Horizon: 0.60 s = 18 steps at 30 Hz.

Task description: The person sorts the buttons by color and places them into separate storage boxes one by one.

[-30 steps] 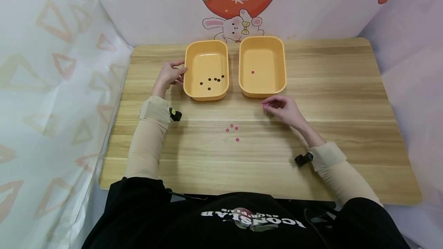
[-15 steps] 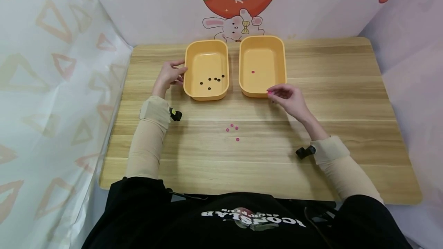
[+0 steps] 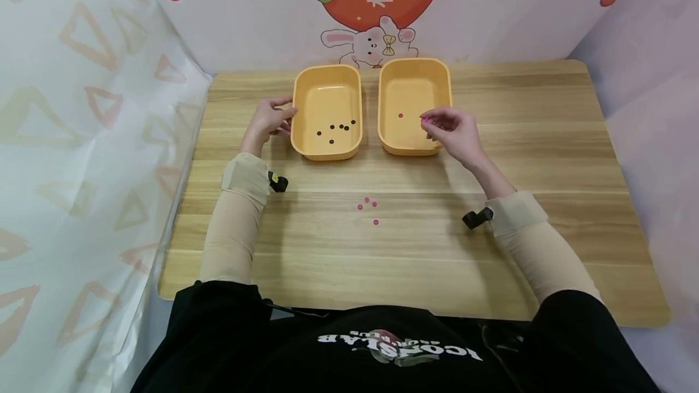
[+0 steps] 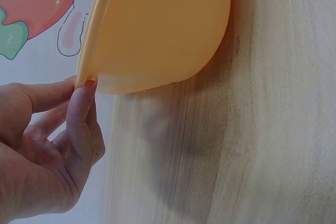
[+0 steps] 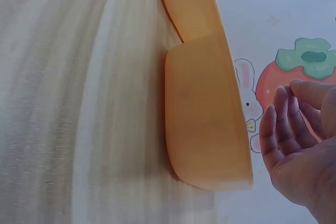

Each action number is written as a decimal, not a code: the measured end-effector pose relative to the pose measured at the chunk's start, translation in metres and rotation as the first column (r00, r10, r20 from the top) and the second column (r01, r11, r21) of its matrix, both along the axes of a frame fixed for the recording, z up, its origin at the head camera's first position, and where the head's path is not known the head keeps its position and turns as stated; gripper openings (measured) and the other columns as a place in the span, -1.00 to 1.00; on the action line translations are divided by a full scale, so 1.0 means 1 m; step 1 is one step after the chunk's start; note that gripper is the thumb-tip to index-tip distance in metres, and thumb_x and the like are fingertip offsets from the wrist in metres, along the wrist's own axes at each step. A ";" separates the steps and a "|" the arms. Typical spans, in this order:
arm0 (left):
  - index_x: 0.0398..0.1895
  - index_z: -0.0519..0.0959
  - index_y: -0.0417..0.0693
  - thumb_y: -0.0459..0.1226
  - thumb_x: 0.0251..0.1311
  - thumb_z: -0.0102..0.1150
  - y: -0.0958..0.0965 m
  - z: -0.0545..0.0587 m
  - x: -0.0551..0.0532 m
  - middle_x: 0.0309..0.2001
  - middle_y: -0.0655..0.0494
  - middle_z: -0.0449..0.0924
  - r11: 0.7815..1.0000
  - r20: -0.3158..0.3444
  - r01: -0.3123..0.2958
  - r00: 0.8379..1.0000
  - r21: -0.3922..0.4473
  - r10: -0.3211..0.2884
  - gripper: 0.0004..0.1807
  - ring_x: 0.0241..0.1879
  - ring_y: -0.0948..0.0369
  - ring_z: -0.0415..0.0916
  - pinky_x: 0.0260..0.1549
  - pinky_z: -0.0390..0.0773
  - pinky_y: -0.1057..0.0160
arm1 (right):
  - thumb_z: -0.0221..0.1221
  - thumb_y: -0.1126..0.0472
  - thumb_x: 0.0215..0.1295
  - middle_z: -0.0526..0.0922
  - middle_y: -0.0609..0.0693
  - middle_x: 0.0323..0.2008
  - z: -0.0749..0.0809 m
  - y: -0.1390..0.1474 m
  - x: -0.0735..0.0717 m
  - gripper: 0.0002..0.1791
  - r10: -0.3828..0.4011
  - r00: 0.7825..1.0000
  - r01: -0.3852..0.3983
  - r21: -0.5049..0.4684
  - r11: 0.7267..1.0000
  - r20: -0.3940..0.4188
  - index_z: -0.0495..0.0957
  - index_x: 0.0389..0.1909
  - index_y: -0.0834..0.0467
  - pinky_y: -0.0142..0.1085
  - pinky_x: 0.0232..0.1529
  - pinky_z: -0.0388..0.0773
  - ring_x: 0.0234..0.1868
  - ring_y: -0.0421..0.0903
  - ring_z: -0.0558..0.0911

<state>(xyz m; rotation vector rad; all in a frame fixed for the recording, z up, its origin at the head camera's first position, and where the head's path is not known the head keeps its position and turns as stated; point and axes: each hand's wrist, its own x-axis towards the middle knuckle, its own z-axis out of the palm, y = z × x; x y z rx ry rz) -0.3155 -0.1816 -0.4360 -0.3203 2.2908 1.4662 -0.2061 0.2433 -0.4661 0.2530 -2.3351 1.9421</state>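
Note:
In the head view my left hand is at the left rim of the left yellow tub. The left wrist view shows its thumb and finger pinching that rim. Several small black buttons lie on this tub's floor. Over the near right part of the right yellow tub, my right hand pinches a small pink button between thumb and fingertip. One pink button lies inside that tub. The right wrist view has the right hand above the tub's rim, with the button hardly visible.
Several pink buttons lie loose on the wooden table, in front of the tubs. The two tubs stand side by side with a narrow gap. Behind them rises a printed wall.
My right hand has moved forward, from in front of the right tub to over its inside, still pinching the pink button. The left hand has stayed at the left tub's rim.

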 end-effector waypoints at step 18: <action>0.69 0.38 0.10 -0.21 0.64 0.20 0.001 0.001 0.001 -0.53 0.15 0.64 1.000 0.000 0.008 1.000 0.010 -0.008 -0.38 -0.65 0.29 0.60 -0.52 0.80 0.31 | 0.36 0.31 0.53 0.69 -0.33 -0.40 -0.004 -0.012 -0.045 -0.72 -0.053 0.997 0.050 0.056 0.997 0.062 0.73 0.09 0.43 -0.51 -0.37 0.67 -0.45 -0.30 0.67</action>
